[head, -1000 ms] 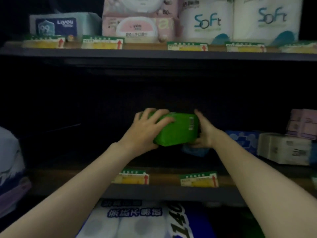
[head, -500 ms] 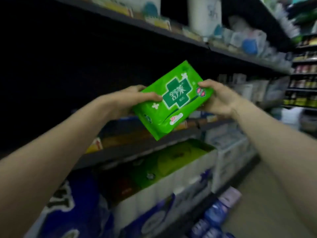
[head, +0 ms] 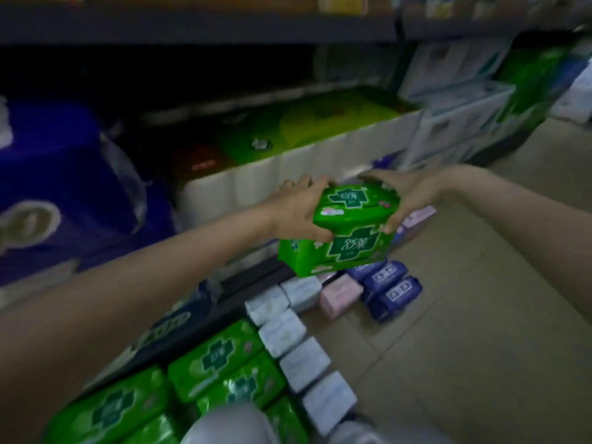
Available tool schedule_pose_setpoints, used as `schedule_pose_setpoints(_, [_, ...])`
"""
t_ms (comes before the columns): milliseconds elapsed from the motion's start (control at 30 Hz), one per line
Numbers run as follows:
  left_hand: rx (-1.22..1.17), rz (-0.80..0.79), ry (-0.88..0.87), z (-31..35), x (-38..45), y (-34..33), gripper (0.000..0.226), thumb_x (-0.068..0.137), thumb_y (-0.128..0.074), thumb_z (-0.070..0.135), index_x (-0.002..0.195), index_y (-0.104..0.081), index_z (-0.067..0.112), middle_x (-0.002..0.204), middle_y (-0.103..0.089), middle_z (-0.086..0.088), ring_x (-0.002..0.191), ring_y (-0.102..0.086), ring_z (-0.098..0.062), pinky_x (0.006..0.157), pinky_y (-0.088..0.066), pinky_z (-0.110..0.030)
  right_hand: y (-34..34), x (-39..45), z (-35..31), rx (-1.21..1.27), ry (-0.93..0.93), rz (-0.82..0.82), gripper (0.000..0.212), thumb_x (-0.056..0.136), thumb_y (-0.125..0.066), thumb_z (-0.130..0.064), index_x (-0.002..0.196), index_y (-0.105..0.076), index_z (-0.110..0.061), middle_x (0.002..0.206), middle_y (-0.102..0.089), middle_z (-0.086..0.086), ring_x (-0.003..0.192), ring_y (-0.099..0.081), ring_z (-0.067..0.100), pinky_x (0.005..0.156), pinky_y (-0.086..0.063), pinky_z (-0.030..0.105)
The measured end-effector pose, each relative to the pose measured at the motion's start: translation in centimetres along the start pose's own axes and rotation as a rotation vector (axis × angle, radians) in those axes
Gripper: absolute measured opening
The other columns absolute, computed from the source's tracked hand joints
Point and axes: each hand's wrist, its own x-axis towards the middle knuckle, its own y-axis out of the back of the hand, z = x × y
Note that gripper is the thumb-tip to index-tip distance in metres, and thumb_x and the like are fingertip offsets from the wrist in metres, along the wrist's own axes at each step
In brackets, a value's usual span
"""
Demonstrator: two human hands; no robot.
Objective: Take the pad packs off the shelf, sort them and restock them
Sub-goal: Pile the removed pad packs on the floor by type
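Observation:
I hold green pad packs (head: pixel 349 229) between both hands, low above the floor; they look like two stacked packs, with a dark green cross logo on each. My left hand (head: pixel 298 213) grips their left side and my right hand (head: pixel 407 197) grips the right end. On the floor below lie sorted groups: several green packs (head: pixel 211 373) at the near left, a row of pale blue-white packs (head: pixel 288 334), pink packs (head: pixel 339 296) and dark purple packs (head: pixel 390 286).
The bottom shelf (head: pixel 224 293) runs along the left, holding a big blue toilet-paper bundle (head: pixel 57 187) and a white-and-green roll pack (head: pixel 288 149). Clear-wrapped tissue stacks (head: pixel 455 100) stand farther down the aisle. Beige tiled floor (head: pixel 480 331) spreads to the right. My knee (head: pixel 230 424) shows at the bottom.
My view swung from the middle shelf down to the floor. Both hands carried the green pack off the shelf and lowered it to just above the sorted piles.

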Motion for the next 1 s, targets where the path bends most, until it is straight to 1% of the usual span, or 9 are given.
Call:
schedule_pose_setpoints(67, [0.008,-0.041,0.023,-2.5,-2.4,-2.8,0.096,0.059,-0.057,0.055,0.142,-0.023,0.02,0.136,-0.038,-0.012,0.121,-0.039,-0.032,0.102,-0.033,-0.038,-3.6,2.2,-1.1,-0.042,0.108,-0.049,0.096,0.065,-0.084,-0.01,0.143,-0.028,-0.013,0.136,-0.042,0.002,0.123,-0.044,0.017,0.09,-0.039,0.012])
schedule_pose_setpoints(167, [0.04,-0.064,0.077,-5.4,-7.6,-6.1,0.092,0.07,-0.066,0.054,0.144,-0.021,0.022,0.137,-0.034,-0.009,0.117,-0.037,-0.03,0.1,-0.032,-0.039,-8.0,4.9,-4.0,-0.216,0.269,-0.068,0.087,0.061,-0.087,-0.018,0.133,-0.038,-0.012,0.119,-0.046,-0.001,0.113,-0.048,0.018,0.09,-0.038,0.023])
schedule_pose_setpoints(333, [0.074,-0.073,0.232,-9.0,-17.8,-9.2,0.101,0.058,-0.036,0.067,0.144,-0.024,0.015,0.134,-0.037,-0.013,0.12,-0.037,-0.031,0.105,-0.031,-0.038,-13.4,6.8,-10.8,-0.362,0.505,-0.062,0.085,0.063,-0.084,-0.03,0.131,-0.038,-0.009,0.119,-0.045,0.007,0.11,-0.046,0.021,0.09,-0.041,0.03])
schedule_pose_setpoints(433, [0.055,-0.071,0.319,-10.7,-23.2,-10.2,0.099,0.059,-0.039,0.066,0.143,-0.022,0.018,0.132,-0.04,-0.015,0.121,-0.039,-0.033,0.105,-0.034,-0.041,-16.3,7.0,-15.6,-0.383,0.597,-0.117,0.076,0.065,-0.082,-0.033,0.125,-0.042,-0.01,0.111,-0.046,0.005,0.105,-0.048,0.02,0.079,-0.039,0.026])
schedule_pose_setpoints(500, [0.067,-0.111,0.384,-11.4,-26.7,-10.7,0.1,0.058,-0.039,0.068,0.143,-0.021,0.02,0.133,-0.04,-0.014,0.122,-0.04,-0.031,0.103,-0.037,-0.04,-18.5,6.9,-18.4,-0.377,0.628,-0.16,0.077,0.066,-0.082,-0.033,0.128,-0.041,-0.01,0.115,-0.046,0.006,0.111,-0.047,0.022,0.079,-0.036,0.024])
schedule_pose_setpoints(633, [0.03,-0.204,0.447,-12.5,-33.3,-13.0,0.093,0.058,-0.046,0.067,0.134,-0.007,0.031,0.134,-0.04,-0.012,0.121,-0.043,-0.03,0.1,-0.04,-0.037,-24.4,6.1,-22.8,-0.418,0.641,-0.306,0.093,0.07,-0.079,-0.038,0.142,-0.027,-0.008,0.135,-0.038,0.01,0.126,-0.039,0.024,0.095,-0.036,0.025])
schedule_pose_setpoints(733, [0.055,-0.425,0.497,-12.7,-37.6,-15.5,0.101,0.069,-0.064,0.057,0.146,-0.007,0.024,0.139,-0.034,-0.006,0.125,-0.041,-0.023,0.102,-0.037,-0.031,-29.4,5.3,-25.7,-0.459,0.645,-0.463,0.092,0.072,-0.077,-0.043,0.142,-0.029,-0.007,0.137,-0.04,0.012,0.124,-0.042,0.027,0.099,-0.04,0.03])
schedule_pose_setpoints(867, [-0.005,-0.528,0.573,-12.7,-41.3,-18.6,0.109,0.069,-0.071,0.05,0.149,-0.002,0.022,0.138,-0.034,-0.005,0.124,-0.041,-0.022,0.103,-0.036,-0.032,-34.8,4.7,-28.2,-0.495,0.627,-0.611,0.097,0.072,-0.077,-0.044,0.145,-0.024,-0.008,0.146,-0.033,0.013,0.129,-0.038,0.028,0.105,-0.037,0.036])
schedule_pose_setpoints(1000, [0.054,-0.543,0.598,-12.6,-42.8,-21.1,0.109,0.07,-0.074,0.043,0.149,-0.001,0.024,0.139,-0.031,-0.003,0.124,-0.037,-0.022,0.102,-0.038,-0.034,-36.9,4.9,-28.9,-0.481,0.57,-0.672,0.081,0.08,-0.072,-0.031,0.144,-0.028,-0.01,0.143,-0.039,0.01,0.126,-0.043,0.026,0.097,-0.04,0.031])
